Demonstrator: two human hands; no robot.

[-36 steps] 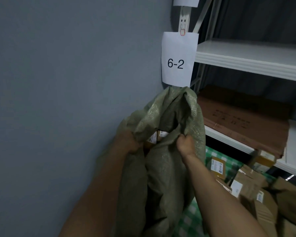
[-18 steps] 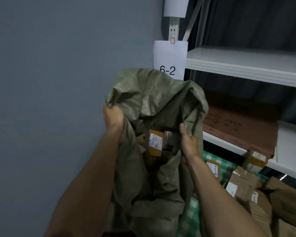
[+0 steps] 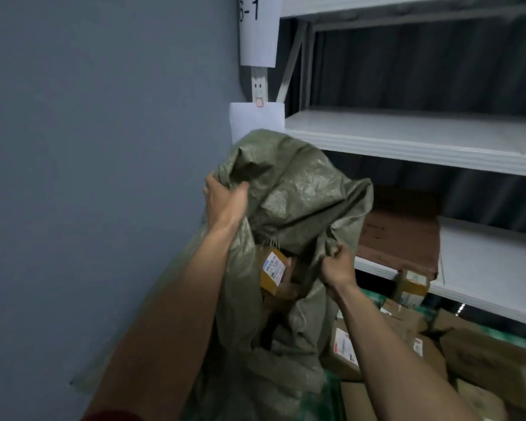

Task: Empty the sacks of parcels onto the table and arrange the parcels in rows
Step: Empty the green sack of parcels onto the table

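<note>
A green woven sack [image 3: 298,202] hangs raised in front of me against the shelf corner. My left hand [image 3: 225,199] grips its upper left fold, held high. Lower down, my right hand [image 3: 337,265] pinches the sack's right edge. Between the hands the sack gapes, and a brown cardboard parcel [image 3: 274,270] with a white label shows inside the opening. More brown parcels [image 3: 343,350] lie on the green checked table [image 3: 331,390] at the lower right.
A grey wall [image 3: 104,177] fills the left side. White metal shelves [image 3: 407,138] run along the right, with a flat brown carton [image 3: 401,241] on the lower shelf. Paper location labels [image 3: 257,34] hang on the shelf post.
Both hands have lifted the sack higher. My left hand went up and left, which widened the opening, so the parcel inside shows more. The view tilted upward.
</note>
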